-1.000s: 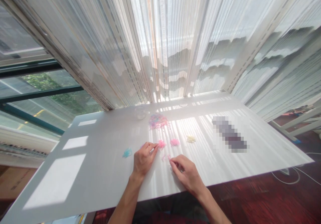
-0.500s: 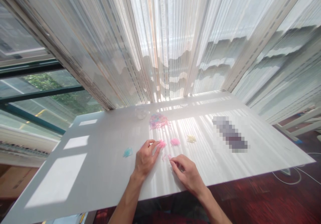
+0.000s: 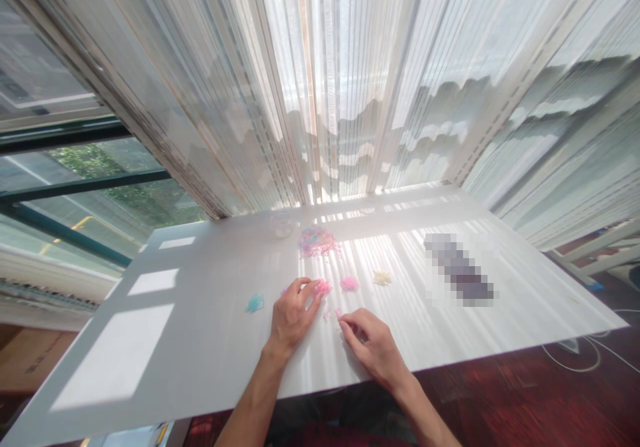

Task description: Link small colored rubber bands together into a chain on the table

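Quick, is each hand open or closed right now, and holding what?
Left hand: touching the bright pink pile; can't tell whether it's gripping any.
Right hand: closed, seemingly pinching a small pink strand.

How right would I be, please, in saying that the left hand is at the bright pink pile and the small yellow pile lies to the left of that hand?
Not quite: the head view shows the small yellow pile to the right of the left hand, not to its left. That hand is indeed at the bright pink pile.
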Demonstrator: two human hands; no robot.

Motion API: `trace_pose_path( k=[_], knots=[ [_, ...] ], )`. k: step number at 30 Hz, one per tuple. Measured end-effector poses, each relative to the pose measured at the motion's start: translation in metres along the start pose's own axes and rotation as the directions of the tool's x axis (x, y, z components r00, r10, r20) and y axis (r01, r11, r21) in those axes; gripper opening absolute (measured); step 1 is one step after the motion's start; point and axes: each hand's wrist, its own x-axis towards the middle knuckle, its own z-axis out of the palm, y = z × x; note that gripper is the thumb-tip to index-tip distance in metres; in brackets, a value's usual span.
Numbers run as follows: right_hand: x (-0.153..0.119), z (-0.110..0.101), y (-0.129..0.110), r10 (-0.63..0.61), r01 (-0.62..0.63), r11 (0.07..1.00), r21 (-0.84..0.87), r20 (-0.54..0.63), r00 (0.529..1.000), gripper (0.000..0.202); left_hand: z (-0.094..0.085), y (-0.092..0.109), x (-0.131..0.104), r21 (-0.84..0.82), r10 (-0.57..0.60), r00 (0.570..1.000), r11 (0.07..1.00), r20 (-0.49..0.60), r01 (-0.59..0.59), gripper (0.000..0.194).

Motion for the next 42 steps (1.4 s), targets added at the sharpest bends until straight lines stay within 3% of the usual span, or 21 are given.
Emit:
trace_pose_path(
  k=[7,14,28,35,42],
  knots=[
    [0.001,0.000,-0.001,-0.010,0.010,1.000,-0.013,0.006,1.000,0.014,-0.008,-0.002,0.005,-0.071,0.132,0.991,0.989,0.014,-0.131,0.031],
    [0.002,0.000,-0.002,-0.017,0.017,0.999,-0.029,-0.004,1.000,0.016,0.000,-0.004,0.007,-0.133,0.234,0.970,0.966,0.067,-0.223,0.030],
    [0.002,-0.001,-0.002,-0.010,0.010,0.999,-0.035,0.003,1.000,0.018,-0.010,0.001,0.007,-0.096,0.157,0.985,0.984,0.070,-0.150,0.028],
    [0.001,0.000,0.000,0.002,-0.002,1.000,-0.020,0.010,1.000,0.017,-0.027,0.002,-0.015,-0.174,0.173,0.982,0.972,0.078,-0.158,0.023],
    [0.001,-0.001,-0.001,0.011,-0.011,1.000,-0.018,0.026,1.000,0.018,-0.025,0.006,-0.030,-0.236,0.124,0.978,0.968,0.166,-0.083,0.020]
  ],
)
